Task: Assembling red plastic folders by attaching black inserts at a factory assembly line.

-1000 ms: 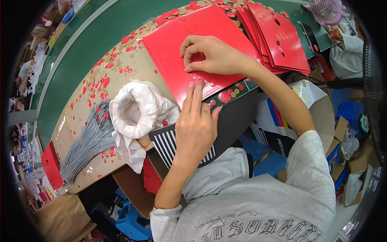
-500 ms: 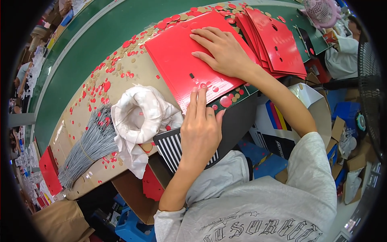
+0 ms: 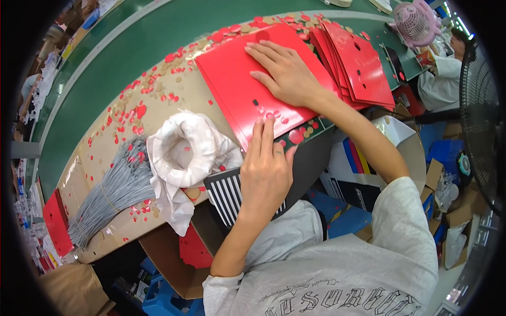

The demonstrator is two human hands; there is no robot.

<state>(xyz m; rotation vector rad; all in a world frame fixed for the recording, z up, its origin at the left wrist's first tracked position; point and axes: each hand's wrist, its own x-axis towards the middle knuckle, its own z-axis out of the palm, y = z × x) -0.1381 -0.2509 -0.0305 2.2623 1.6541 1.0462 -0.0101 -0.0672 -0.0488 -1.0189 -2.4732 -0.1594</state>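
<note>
**Ana:** Both hands have shifted since a second ago: the right hand, which was curled at the far edge of the red card sheet, now lies flat on it, fingers spread toward ten o'clock. The left hand has crept forward so its fingertips reach the sheet's near edge.

**Ben:** What is nearest the person?

**Ana:** At six o'clock, the grey shirt. Just beyond it, under the left palm, a black-and-white striped flat pack pokes over the edge of the surface. At seven o'clock an open brown carton sits below the edge with red card inside.

**Ben:** And each grip?

**Ana:** Neither clamps anything. The left has its fingers straight and together, pressing down at the sheet's near edge; the right is open, palm down on the sheet.

**Ben:** Around the sheet?

**Ana:** At nine o'clock of the left hand, a crumpled white cloth ring; farther toward eight o'clock, a bundle of grey cords. Red and tan punched dots litter the brown surface. The red sheet lies at twelve o'clock of the left hand, tilted, with small holes near its lower edge.

**Ben:** Farther out?

**Ana:** At one o'clock, a fanned stack of red punched cards touches the sheet's right side. Beyond, a green belt curves away. At two o'clock a pink fan, and another person in white beside it.
</note>
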